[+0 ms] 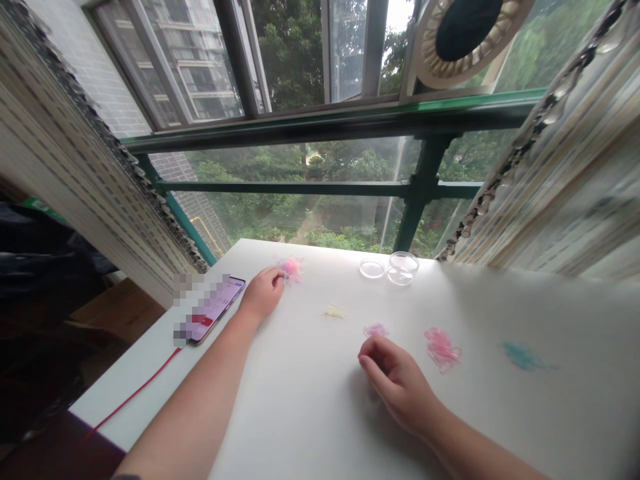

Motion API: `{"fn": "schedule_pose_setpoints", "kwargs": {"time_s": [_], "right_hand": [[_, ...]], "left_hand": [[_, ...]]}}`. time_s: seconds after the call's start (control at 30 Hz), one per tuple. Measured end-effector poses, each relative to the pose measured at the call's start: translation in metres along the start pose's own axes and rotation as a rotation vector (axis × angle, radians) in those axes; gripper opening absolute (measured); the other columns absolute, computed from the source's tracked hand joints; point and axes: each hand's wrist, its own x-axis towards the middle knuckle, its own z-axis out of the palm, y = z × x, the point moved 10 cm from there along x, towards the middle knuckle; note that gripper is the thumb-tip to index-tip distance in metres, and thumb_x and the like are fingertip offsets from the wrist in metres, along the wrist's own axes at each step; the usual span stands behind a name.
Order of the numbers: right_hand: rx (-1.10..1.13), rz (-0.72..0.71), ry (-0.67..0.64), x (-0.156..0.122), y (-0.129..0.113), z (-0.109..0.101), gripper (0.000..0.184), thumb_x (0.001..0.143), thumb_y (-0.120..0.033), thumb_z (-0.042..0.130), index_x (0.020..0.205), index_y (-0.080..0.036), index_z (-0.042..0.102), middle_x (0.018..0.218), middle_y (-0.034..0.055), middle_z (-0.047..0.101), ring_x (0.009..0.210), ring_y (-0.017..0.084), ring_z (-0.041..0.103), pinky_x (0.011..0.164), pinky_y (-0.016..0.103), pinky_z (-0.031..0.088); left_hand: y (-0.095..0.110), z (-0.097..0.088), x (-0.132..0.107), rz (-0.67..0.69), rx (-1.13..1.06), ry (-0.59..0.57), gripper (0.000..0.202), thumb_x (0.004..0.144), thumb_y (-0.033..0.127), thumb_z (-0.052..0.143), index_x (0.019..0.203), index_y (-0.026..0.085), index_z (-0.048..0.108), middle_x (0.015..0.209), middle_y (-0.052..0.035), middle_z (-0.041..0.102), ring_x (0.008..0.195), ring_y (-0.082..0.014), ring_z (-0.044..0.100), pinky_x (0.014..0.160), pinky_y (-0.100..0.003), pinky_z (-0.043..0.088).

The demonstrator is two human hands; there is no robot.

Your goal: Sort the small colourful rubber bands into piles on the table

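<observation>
My left hand (263,291) reaches far forward on the white table (310,413), its fingers pinched at the edge of a mixed pink heap of small rubber bands (291,269). My right hand (393,377) rests nearer me with the fingers curled loosely; whether it holds anything is hidden. Just beyond its fingertips lies a small purple-pink cluster of bands (375,329). A pale yellow cluster (333,311) lies between the two hands. A pink pile (442,348) and a teal pile (523,356) lie to the right.
Two small clear round dishes (403,267) stand at the table's far edge by the window. A phone (216,307) with a red cable (135,393) lies at the left edge. Curtains hang on both sides.
</observation>
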Motion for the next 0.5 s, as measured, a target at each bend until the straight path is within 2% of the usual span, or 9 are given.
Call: {"fn": "schedule_pose_setpoints", "kwargs": {"time_s": [0.13,0.27,0.5], "right_hand": [[-0.010,-0.012,-0.002,0.000,-0.002,-0.001,0.015,0.087,-0.027,0.044,0.074,-0.019,0.045,0.057,-0.0036,0.040,0.051,0.010,0.039,0.048,0.022,0.032],[-0.030,-0.013,-0.003,0.000,-0.002,-0.001,0.014,0.087,-0.026,0.043,0.074,-0.019,0.045,0.057,-0.0036,0.040,0.051,0.010,0.039,0.048,0.023,0.032],[-0.064,-0.019,-0.007,-0.001,-0.003,0.000,0.013,0.087,-0.024,0.043,0.075,-0.019,0.045,0.059,-0.0036,0.040,0.053,0.010,0.039,0.050,0.023,0.032]], "left_hand": [[0.019,0.004,-0.003,0.061,-0.009,-0.033,0.023,0.077,0.019,0.042,0.079,0.019,0.064,0.084,-0.0026,0.064,0.079,-0.0167,0.057,0.080,-0.028,0.045],[0.018,0.007,-0.003,0.039,0.036,-0.050,0.018,0.075,0.022,0.045,0.075,0.019,0.063,0.073,-0.0016,0.062,0.072,-0.0165,0.055,0.073,-0.028,0.045],[0.008,0.008,-0.004,0.000,-0.036,-0.016,0.027,0.076,0.024,0.047,0.098,0.022,0.063,0.075,0.0000,0.061,0.070,-0.0154,0.056,0.068,-0.026,0.044]]}}
